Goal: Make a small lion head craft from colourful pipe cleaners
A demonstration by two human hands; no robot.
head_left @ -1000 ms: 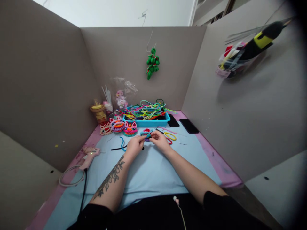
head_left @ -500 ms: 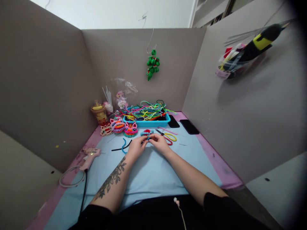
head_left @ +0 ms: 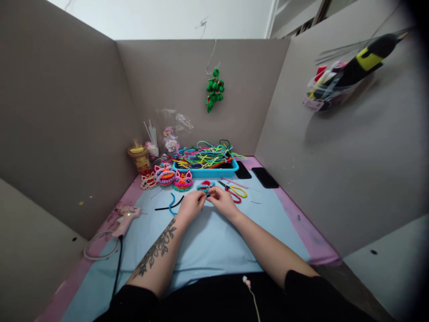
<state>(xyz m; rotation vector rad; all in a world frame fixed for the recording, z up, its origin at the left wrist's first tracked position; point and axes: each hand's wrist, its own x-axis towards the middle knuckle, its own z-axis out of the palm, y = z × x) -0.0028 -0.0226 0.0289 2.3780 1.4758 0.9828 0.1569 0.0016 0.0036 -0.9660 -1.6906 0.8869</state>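
My left hand [head_left: 191, 204] and my right hand [head_left: 221, 201] meet over the middle of the table, fingers pinched together. Between the fingertips is a small dark bit of pipe cleaner [head_left: 208, 195], mostly hidden by the fingers. Just beyond them lies a red and teal pipe-cleaner piece [head_left: 205, 185], partly covered by the hands. To the left of my left hand, a blue pipe cleaner [head_left: 172, 202] crosses a black pipe cleaner [head_left: 162, 209]. Scissors [head_left: 236, 191] with red and yellow handles lie open-bladed beside my right hand.
A blue tray [head_left: 214, 173] heaped with colourful pipe cleaners stands at the back. Several fuzzy animal-head pieces [head_left: 182, 180] sit left of it. Two phones [head_left: 265, 177] lie to the right. A pink glue gun [head_left: 126, 221] with its cord rests at left. Grey partitions surround the table.
My fingers have shifted slightly around the small piece; the blue showing between them before is now hidden. The view has moved a little. The things on the table have stayed put.
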